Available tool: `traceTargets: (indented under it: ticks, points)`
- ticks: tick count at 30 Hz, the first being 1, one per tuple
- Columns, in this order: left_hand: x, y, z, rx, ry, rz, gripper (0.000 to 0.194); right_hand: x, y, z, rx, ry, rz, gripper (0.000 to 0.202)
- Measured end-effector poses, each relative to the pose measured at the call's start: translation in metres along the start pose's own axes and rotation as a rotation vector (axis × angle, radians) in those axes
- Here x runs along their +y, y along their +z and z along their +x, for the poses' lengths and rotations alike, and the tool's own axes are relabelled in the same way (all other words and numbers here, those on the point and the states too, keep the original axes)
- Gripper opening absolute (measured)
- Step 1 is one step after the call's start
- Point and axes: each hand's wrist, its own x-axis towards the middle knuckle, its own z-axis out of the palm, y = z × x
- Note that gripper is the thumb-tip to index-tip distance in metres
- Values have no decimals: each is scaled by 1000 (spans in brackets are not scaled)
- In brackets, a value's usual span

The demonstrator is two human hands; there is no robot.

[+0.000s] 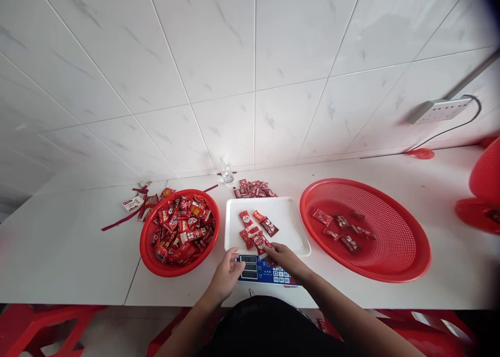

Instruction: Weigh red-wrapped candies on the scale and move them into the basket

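Observation:
My right hand [284,256] pinches a small red candy packet [260,241] at the front edge of a white weighing tray [285,216]. Several other wrapped candies [269,226] lie on that tray. It sits on a digital scale whose blue front panel [267,275] has dark displays and keys. Near the panel's left end, my left hand [225,276] holds nothing, its thumb and fingers slightly apart. To the left stands a round red basket [144,250] heaped with wrapped candies. On the right, a larger red basket [406,242] has several packets at its bottom.
Behind the tray are a pile of red packets [255,190] and a clear plastic bottle [226,172]. Red strips and a white label [133,203] lie at the left. A power strip [441,110] with a cable is on the tiled wall. Red stools [42,328] stand below the table edge.

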Motion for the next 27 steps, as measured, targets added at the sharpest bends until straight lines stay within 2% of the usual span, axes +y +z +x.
traceTargets:
  ticks: [2,4,8,11,13,16,20,24,27]
  points:
    - [-1,-2,-3,36,-6,10,54,-6,-6,3,-58,-4,7,38]
    - [-2,-2,-8,61,-23,31,52,-9,-12,5,-89,-10,-99,35]
    - [-2,1,-20,94,-82,103,50,-5,-26,9,74,-192,-463,29]
    - [-4,7,-28,103,-121,140,52,4,-36,16,183,-334,-633,28]
    - [-7,12,-33,106,-141,162,53,8,-40,22,203,-407,-725,29]
    - [-10,20,-42,134,-182,195,54,12,-41,30,150,-479,-839,29]
    - [-13,26,-54,158,-218,224,54,9,-38,37,101,-529,-874,27]
    - [-13,23,-59,183,-240,249,54,-2,-39,47,236,-510,-871,26]
    - [-10,19,-55,178,-233,270,55,-14,-37,63,282,-431,-922,35]
